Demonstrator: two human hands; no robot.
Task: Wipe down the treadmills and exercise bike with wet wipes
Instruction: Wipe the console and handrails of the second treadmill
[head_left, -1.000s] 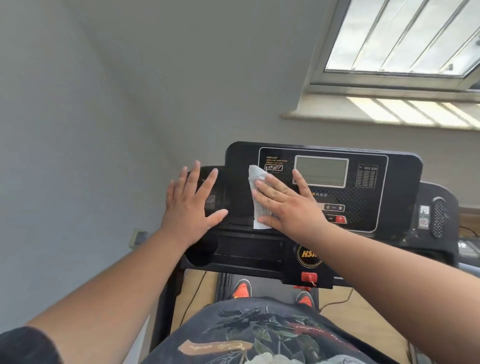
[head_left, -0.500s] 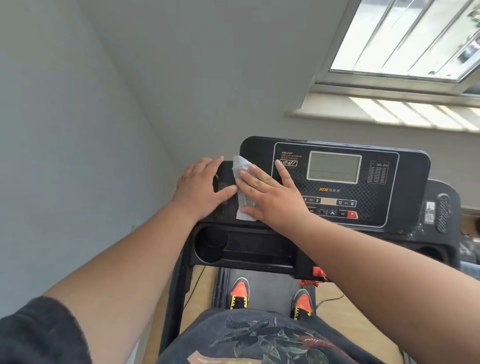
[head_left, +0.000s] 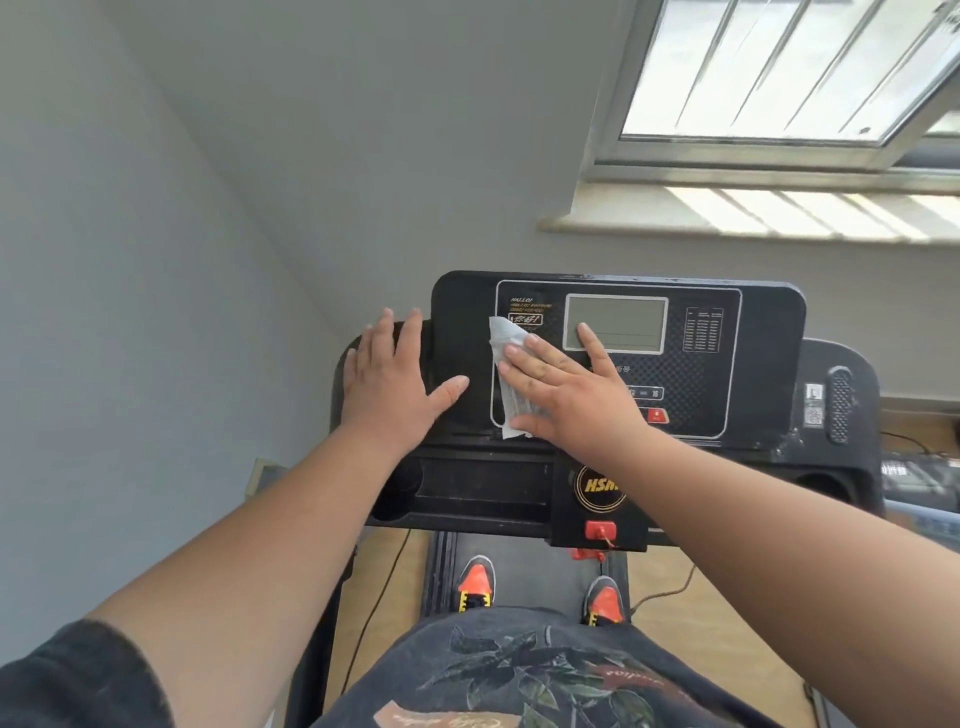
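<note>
A black treadmill console (head_left: 763, 332) with a grey display stands in front of me. My right hand (head_left: 566, 395) lies flat with straight fingers on a white wet wipe (head_left: 506, 343), pressing it against the left part of the control panel; its forefinger reaches the display's lower left corner. My left hand (head_left: 392, 382) rests flat, fingers spread, on the console's left shoulder, thumb pointing toward the wipe. Most of the wipe is hidden under my right hand.
Below the console are a cup holder (head_left: 395, 488), a tray, a round logo and a red safety key (head_left: 600, 531). My orange shoes (head_left: 477, 579) stand on the belt. A grey wall is on the left, a window (head_left: 779, 78) at upper right, a second machine (head_left: 914, 478) at the right edge.
My right hand has slid the wipe rightward from the console's left edge onto the control panel. My left hand's fingers have straightened and spread, moving apart from the right hand.
</note>
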